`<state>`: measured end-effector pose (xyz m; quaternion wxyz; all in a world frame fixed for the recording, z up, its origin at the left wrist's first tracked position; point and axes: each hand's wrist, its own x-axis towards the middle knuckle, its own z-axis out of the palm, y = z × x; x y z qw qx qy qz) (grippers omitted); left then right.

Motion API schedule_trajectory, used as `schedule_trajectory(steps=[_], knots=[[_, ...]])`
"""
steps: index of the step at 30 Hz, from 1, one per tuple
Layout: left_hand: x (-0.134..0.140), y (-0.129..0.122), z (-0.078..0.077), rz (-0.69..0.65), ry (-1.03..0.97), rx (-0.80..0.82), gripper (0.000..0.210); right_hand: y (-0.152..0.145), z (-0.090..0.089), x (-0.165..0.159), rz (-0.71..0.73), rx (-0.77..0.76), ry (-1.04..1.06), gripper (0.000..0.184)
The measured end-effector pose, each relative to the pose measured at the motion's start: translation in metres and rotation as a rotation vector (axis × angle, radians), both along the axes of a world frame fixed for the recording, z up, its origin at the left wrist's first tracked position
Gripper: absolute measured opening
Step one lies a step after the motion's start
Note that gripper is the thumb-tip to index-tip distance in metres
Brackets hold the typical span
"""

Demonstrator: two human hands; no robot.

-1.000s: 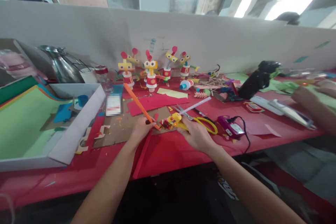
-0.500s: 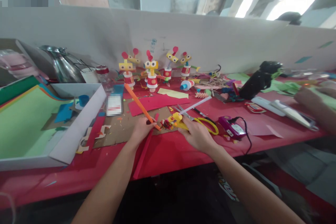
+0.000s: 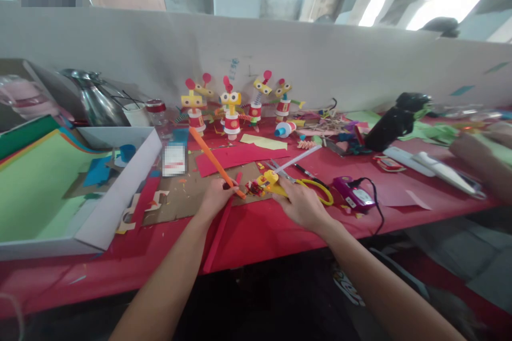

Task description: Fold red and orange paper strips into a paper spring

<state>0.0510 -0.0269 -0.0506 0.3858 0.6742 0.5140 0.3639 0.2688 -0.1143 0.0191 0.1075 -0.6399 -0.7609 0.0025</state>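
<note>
Between the fingertips of my left hand (image 3: 216,200) is pinched an orange paper strip (image 3: 212,157), which slants up and away to the left. A narrow red paper strip (image 3: 219,237) passes under the same fingers toward the table's front edge. My right hand (image 3: 306,205) is closed around a yellow glue gun (image 3: 269,180); a clear glue stick (image 3: 303,156) juts from its back. The gun's nozzle points left, close to the strip ends, and its tip is hard to make out. Yellow-handled scissors (image 3: 328,193) lie just beyond my right hand.
Cardboard (image 3: 176,208) with paper scraps lies beneath my left hand. Several paper-cup figures (image 3: 231,125) stand against the partition. A white box (image 3: 138,162) of coloured paper is at left, a purple power socket (image 3: 354,194) at right. Another person's hand (image 3: 474,144) is at the right edge.
My hands, the strips and the glue gun stay almost in place, with only a very slight shift of the gun. The other person's hand at the right edge has moved a little.
</note>
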Motion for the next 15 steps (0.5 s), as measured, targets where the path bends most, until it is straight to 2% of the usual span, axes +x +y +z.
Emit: schedule_trajectory(steps=[3,5,10,15], knots=[[0.001,-0.001,0.002,-0.001,-0.013,-0.005,0.015,0.002,0.001,0.003,-0.005,-0.008,0.006,0.033],[0.002,-0.004,0.004,0.013,-0.051,-0.021,0.014,0.011,0.001,0.013,-0.057,-0.006,0.04,0.033],[0.002,-0.01,0.014,0.152,-0.372,-0.118,0.021,0.068,-0.005,0.073,-0.364,-0.032,0.211,0.033],[-0.003,-0.009,0.022,0.28,-0.515,-0.016,0.026,0.119,-0.022,0.138,-0.63,-0.141,0.351,0.034]])
